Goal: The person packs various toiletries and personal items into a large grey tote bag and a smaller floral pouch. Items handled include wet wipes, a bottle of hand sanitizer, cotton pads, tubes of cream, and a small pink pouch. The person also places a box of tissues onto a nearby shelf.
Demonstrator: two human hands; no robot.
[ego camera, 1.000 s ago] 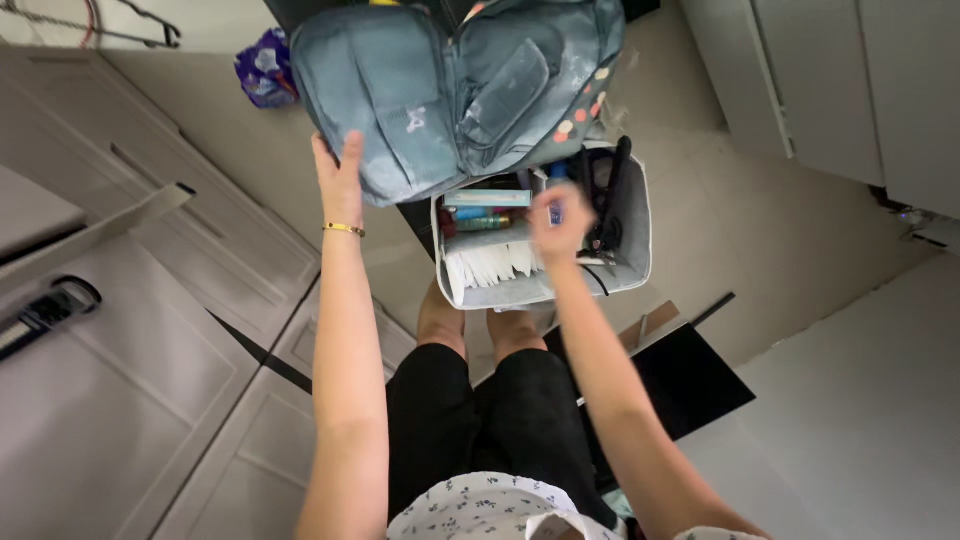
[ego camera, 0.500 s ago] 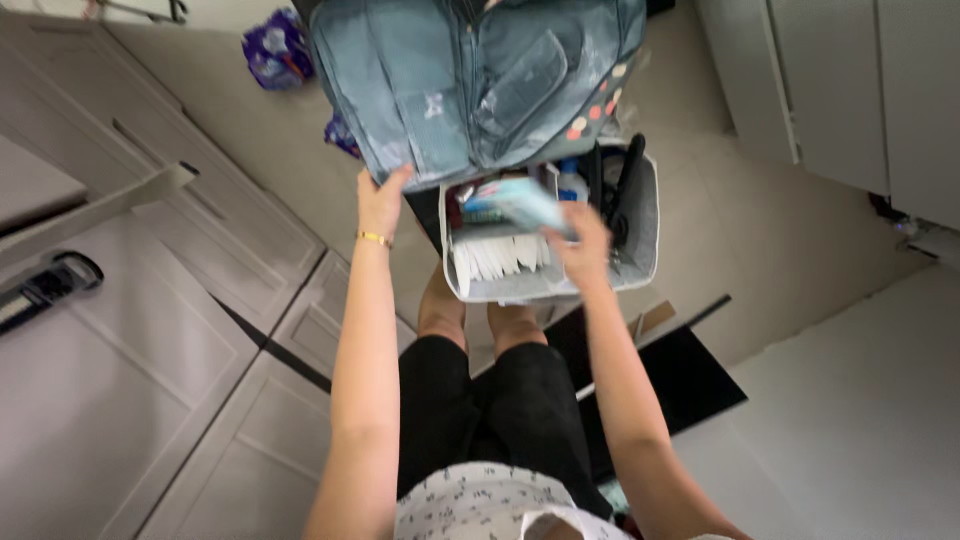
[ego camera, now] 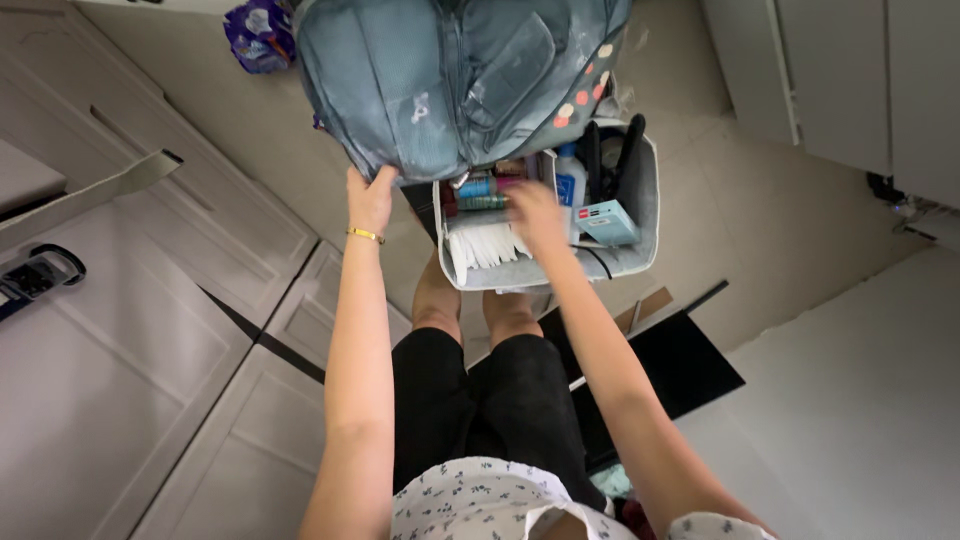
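Blue-grey backpack (ego camera: 450,80) on the floor ahead of my knees, my left hand (ego camera: 369,197) clamped on its lower edge, my right hand (ego camera: 532,215) blurred inside the grey organizer bin (ego camera: 640,240) just beside it, those fingers unreadable.

We see a blue-grey backpack (ego camera: 450,80) with pink and cream dots. The bin (ego camera: 548,270) is light grey. Inside is a little blue box (ego camera: 606,220). Our shorts (ego camera: 490,410) are black.
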